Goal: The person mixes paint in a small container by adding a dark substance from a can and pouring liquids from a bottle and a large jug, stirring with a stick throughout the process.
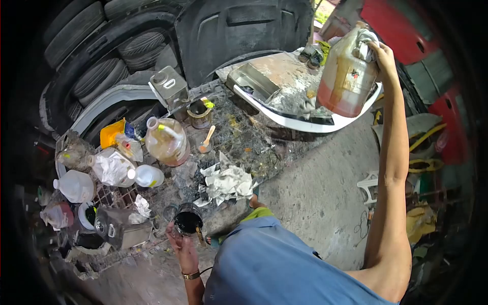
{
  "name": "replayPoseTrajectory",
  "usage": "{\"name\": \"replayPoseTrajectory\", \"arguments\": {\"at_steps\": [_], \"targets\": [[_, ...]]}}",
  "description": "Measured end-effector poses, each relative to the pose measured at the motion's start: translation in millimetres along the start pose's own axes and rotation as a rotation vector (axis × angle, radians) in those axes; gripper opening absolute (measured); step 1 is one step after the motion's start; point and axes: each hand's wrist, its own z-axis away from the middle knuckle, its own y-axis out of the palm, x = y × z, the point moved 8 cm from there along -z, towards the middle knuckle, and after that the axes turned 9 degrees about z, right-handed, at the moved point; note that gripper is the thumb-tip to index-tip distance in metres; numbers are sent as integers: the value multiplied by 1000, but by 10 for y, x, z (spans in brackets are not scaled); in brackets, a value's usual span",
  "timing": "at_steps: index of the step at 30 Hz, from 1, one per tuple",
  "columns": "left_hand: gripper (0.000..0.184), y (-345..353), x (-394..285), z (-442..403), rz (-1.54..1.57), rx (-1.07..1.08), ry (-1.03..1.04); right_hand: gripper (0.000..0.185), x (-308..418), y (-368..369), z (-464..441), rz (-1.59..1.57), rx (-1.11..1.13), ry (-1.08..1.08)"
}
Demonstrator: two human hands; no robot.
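Observation:
My right hand (pixel 382 57), on a raised and stretched arm, grips a large translucent plastic jug (pixel 338 84) near its top, where a whitish rag (pixel 365 43) is bunched. Reddish liquid lies in the lower part of the jug, and brown stains run down its side. Low beside the bench, my left hand (pixel 184 251) is wrapped around a cup of black liquid (pixel 188 222). A thin brown stick (pixel 200 236) shows at the cup's rim. Crumpled white paper (pixel 229 184) lies on the bench just beyond the cup.
The dirty bench (pixel 244 134) carries a stained jug (pixel 168 142), an open can (pixel 200 114), a brush (pixel 207 140), a metal tin (pixel 169 89) and several white bottles. A metal tray (pixel 252 84) sits by a white curved panel (pixel 284 122). Tyres (pixel 101 76) are stacked behind.

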Motion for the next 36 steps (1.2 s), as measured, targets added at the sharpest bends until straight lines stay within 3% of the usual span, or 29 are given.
{"name": "replayPoseTrajectory", "arguments": {"at_steps": [3, 6, 9, 11, 12, 13, 14, 15, 16, 18, 22, 24, 25, 27, 28, 29, 31, 32, 33, 36], "targets": [[79, 487, 185, -69, 54, -70, 22, 27, -463, 139, -688, -48, 4, -5], [80, 499, 543, -57, 18, -236, 39, 26, -1100, 579, -1325, -62, 40, -78], [78, 796, 642, 65, -5, -383, 58, 24, -2149, 1108, -2005, 131, 36, 52], [78, 984, 694, 57, -30, -379, 87, 28, -2582, 1562, -2150, -38, -14, 46], [77, 947, 708, 88, -263, -425, 97, 36, -3083, 1696, -2465, 275, -58, -4], [77, 1116, 679, 71, -253, -436, 150, 43, -3495, 1861, -2643, 378, -97, -28], [77, 1377, 646, 38, -105, -404, 133, 44, -3937, 2077, -2769, 242, -74, 22], [76, 1549, 659, -17, 35, -360, 106, 41, -3944, 2172, -2641, 272, -98, 95], [76, 1557, 668, -45, 33, -348, 141, 38, -4323, 2306, -2726, 209, -135, 72], [88, 1469, 756, 22, -60, -446, 86, 33, -4312, 2452, -2529, 203, -141, 118], [85, 1483, 846, 34, -65, -516, 78, 17, -4228, 2606, -2297, -37, -164, 67], [82, 1477, 897, -6, -51, -485, 92, 11, -4266, 2566, -2275, 206, -83, 73], [82, 1583, 901, -69, -50, -481, 88, 17, -4190, 2531, -2208, 154, -152, 7], [79, 1788, 896, -162, 57, -491, 135, 27, -4033, 2467, -2122, 373, -186, -106], [79, 1854, 904, -212, 52, -486, 114, 35, -4100, 2463, -2099, 449, -144, 15], [80, 1911, 905, -263, 50, -467, 114, 38, -4097, 2444, -2045, 504, -231, -88], [82, 1892, 934, -254, 41, -434, 81, 48, -4314, 2446, -2045, 310, -55, 95], [82, 1846, 953, -262, 31, -420, 76, 49, -4088, 2334, -1906, 253, -154, -3], [83, 1815, 951, -281, 23, -403, 76, 49, -3918, 2256, -1795, 374, -62, 128], [81, 1924, 924, -386, 100, -262, 71, 44, -3585, 1914, -1332, 271, -143, 36]]}}
